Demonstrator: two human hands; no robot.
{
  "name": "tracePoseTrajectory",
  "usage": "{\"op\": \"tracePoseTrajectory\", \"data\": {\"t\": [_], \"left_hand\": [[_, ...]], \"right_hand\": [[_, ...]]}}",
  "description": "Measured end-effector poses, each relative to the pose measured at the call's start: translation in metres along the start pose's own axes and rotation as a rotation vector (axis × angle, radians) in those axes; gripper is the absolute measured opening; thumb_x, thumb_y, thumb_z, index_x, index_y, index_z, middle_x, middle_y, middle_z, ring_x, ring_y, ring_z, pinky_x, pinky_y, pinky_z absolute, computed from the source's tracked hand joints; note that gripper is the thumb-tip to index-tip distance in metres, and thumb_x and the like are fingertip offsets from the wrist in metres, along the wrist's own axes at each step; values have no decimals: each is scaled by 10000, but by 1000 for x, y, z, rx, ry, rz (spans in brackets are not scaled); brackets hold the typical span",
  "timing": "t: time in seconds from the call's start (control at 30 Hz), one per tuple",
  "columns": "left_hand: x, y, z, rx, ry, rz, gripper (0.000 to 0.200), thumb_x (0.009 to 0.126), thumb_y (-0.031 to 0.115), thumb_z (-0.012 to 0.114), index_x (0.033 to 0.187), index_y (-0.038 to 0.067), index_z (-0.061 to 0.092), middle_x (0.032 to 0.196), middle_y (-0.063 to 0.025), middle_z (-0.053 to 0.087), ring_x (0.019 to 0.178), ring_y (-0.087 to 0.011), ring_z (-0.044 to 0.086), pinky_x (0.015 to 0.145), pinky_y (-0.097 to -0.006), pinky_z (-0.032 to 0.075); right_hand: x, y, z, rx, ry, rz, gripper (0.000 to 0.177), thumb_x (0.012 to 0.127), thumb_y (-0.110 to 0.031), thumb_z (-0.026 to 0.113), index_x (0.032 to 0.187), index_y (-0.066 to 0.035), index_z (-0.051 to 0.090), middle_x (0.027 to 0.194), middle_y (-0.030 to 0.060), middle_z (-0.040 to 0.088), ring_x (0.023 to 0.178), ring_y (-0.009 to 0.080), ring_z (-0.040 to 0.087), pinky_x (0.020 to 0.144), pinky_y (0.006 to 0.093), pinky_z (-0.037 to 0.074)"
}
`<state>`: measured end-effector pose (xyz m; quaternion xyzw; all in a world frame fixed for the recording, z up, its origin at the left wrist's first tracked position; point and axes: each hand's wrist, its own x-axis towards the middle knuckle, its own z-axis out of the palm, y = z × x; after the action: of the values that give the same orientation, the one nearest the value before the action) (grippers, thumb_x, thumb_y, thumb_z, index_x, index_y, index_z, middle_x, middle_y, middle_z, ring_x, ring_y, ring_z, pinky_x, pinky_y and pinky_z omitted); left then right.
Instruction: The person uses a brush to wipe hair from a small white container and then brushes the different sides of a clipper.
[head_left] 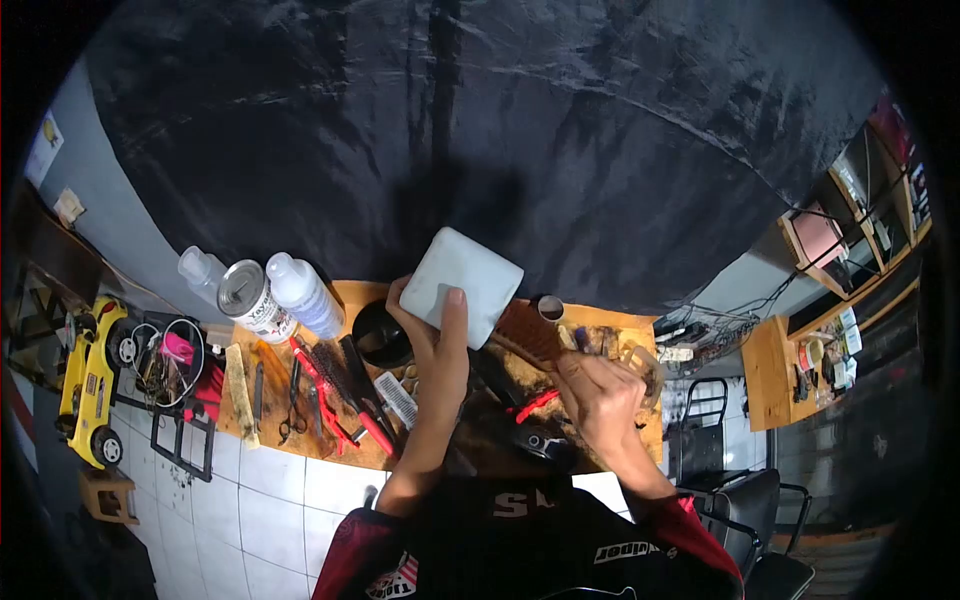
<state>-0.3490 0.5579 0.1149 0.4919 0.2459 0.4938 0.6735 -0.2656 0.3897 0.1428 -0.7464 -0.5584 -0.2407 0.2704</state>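
My left hand (447,350) grips a pale, rounded square box (465,275), its thumb pressed on the near face and the fingers mostly hidden behind. In my right hand (603,398) is a brown brush (527,335), fingers closed round its near end. The brush head points toward the box's lower right edge and sits right beside it. Both hands are raised over a wooden table (360,455). Below them lie a black bowl (380,335), a white comb (397,400) and a red-handled tool (537,405).
At the table's left stand a paint-type can (250,295) and a white bottle (303,290). Near them lie scissors (292,405) and a dark brush (335,370). A dark cloth (620,150) hangs behind. A yellow toy car (90,385) is left, a black chair (750,510) right.
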Motion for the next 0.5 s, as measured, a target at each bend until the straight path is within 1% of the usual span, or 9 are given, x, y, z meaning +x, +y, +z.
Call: {"op": "tracePoseTrajectory", "data": {"t": [0.07, 0.17, 0.2, 0.23, 0.3, 0.33, 0.43, 0.47, 0.5], "left_hand": [[-2, -1, -1, -16, -1, -2, 645, 930, 383, 588, 1333, 47, 213, 1243, -207, 385, 1150, -232, 409, 985, -358, 359], [-2, -2, -5, -85, 6, -34, 673, 934, 384, 587, 1364, 49, 193, 1259, -189, 387, 1166, -233, 406, 992, -363, 355], [0, -6, -9, -119, 29, -54, 681, 934, 380, 589, 1374, 52, 186, 1264, -180, 387, 1172, -231, 405, 997, -363, 353], [2, -10, -13, -153, 50, -74, 689, 934, 376, 590, 1384, 55, 179, 1270, -171, 388, 1178, -229, 404, 1002, -362, 350], [6, -18, -29, -451, 10, -202, 737, 908, 371, 618, 1401, 61, 167, 1280, -158, 386, 1194, -220, 404, 1008, -357, 350], [7, -21, -35, -600, -12, -271, 762, 894, 369, 633, 1409, 64, 161, 1286, -152, 385, 1202, -216, 403, 1011, -355, 350], [3, -29, -40, -312, -190, -66, 866, 803, 297, 729, 1413, 76, 154, 1284, -144, 387, 1232, -217, 405, 1035, -368, 354], [2, -30, -39, -239, -206, -41, 911, 765, 280, 758, 1411, 74, 149, 1283, -143, 385, 1235, -224, 407, 1037, -382, 362], [1, -29, -36, -166, -225, -15, 955, 728, 264, 786, 1409, 73, 144, 1283, -142, 383, 1239, -231, 410, 1038, -396, 370]], "right_hand": [[-1, 0, 0, 45, 0, -20, 185, 690, -108, 787, 816, -24, 681, 691, 64, 620, 565, 226, 599, 512, 325, 461], [-12, 15, -1, 68, -9, -27, 205, 695, -142, 794, 811, -18, 679, 720, 66, 633, 571, 222, 603, 517, 329, 466], [-19, 21, -4, 58, -58, -18, 223, 732, -187, 780, 868, -32, 694, 755, 68, 655, 588, 217, 617, 526, 316, 475], [-27, 27, -6, 68, -78, 44, 235, 738, -189, 779, 876, -21, 689, 758, 80, 652, 592, 229, 617, 525, 321, 473], [-40, 32, -8, 83, -113, 174, 258, 749, -192, 776, 891, 2, 681, 764, 104, 647, 598, 254, 617, 524, 333, 469], [-43, 32, -7, 161, -53, 239, 216, 809, -148, 729, 920, 25, 664, 758, 140, 627, 612, 278, 614, 547, 335, 465], [-55, 26, -9, 327, -73, 499, 135, 869, -79, 640, 945, 32, 652, 747, 143, 614, 634, 259, 611, 585, 324, 462], [-60, 23, -7, 444, -85, 598, 122, 921, -64, 555, 914, 29, 633, 728, 113, 607, 651, 196, 597, 605, 301, 448], [-61, 21, -6, 507, -91, 628, 138, 932, -78, 544, 888, 25, 624, 728, 104, 605, 658, 179, 592, 605, 295, 445]]}}
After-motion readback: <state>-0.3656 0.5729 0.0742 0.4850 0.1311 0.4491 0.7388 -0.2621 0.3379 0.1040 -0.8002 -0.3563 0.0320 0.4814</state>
